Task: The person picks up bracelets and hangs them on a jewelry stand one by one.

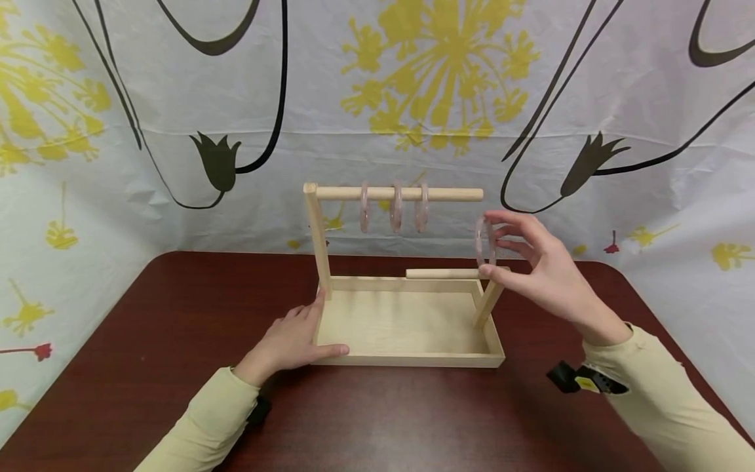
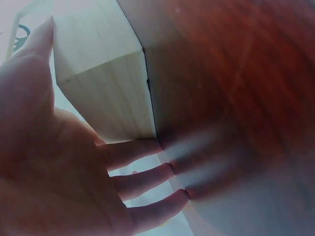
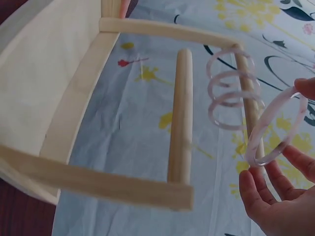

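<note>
My right hand (image 1: 551,275) pinches a translucent pale pink bangle (image 3: 268,115) between thumb and fingertips. In the head view this bangle is upright, just below the free right end of the upper wooden bar (image 1: 451,195). Three similar bangles hang along that bar: a left one (image 1: 364,213), a middle one (image 1: 396,213) and a right one (image 1: 421,213). The bar belongs to a wooden stand with a shallow tray (image 1: 407,360) as its base. At the tray's front left corner rests my left hand (image 1: 291,337), thumb along the front rim, fingers extended along the left side.
A lower bar (image 1: 439,273) reaches left from a short post (image 1: 488,305) at the tray's right end. A taller post (image 1: 319,242) carries the upper bar on the left. The stand is on a dark red-brown table (image 1: 377,413), with a patterned sheet (image 1: 265,216) behind.
</note>
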Demonstrator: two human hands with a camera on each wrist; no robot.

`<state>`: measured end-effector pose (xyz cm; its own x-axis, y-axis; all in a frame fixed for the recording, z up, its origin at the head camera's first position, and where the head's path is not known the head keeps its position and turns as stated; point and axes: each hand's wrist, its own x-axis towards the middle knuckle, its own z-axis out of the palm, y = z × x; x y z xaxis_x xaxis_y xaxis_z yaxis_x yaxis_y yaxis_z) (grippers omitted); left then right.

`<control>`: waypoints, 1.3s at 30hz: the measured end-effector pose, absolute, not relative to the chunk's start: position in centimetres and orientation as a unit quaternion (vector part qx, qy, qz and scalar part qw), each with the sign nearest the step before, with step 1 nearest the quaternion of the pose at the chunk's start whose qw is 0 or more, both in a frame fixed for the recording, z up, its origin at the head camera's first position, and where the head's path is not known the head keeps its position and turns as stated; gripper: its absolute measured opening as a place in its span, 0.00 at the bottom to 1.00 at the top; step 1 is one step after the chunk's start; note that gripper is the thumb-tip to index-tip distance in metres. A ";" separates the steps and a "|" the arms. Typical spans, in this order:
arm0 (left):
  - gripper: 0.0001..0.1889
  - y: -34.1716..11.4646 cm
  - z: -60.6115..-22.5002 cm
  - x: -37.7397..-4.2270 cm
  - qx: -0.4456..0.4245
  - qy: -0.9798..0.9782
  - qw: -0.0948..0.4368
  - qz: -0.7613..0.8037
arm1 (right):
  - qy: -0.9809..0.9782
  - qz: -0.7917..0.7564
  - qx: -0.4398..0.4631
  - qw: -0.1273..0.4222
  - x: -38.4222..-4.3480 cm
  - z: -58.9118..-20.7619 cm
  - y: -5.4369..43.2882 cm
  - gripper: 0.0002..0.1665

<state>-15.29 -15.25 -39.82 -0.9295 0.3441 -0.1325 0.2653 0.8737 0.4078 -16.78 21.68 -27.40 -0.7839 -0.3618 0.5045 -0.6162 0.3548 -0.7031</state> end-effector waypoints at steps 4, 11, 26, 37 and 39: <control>0.59 -15.3 -39.9 -15.3 0.156 0.962 0.101 0.198 | -0.811 0.492 0.283 0.143 -17.5 -26.8 22.2 0.42; 0.60 -15.2 -39.8 -15.3 0.153 0.964 0.082 0.203 | -0.818 0.495 0.256 0.141 -18.9 -26.3 22.6 0.41; 0.61 -15.3 -39.9 -15.4 0.148 0.964 0.072 0.207 | -0.839 0.487 0.218 0.112 -22.1 -25.9 21.4 0.41; 0.61 -15.2 -39.6 -15.3 0.143 0.966 0.069 0.203 | -0.824 0.485 0.276 0.100 -24.0 -26.4 20.1 0.39; 0.62 -15.1 -39.6 -15.3 0.144 0.966 0.067 0.203 | -0.822 0.485 0.282 0.097 -24.1 -26.5 19.9 0.39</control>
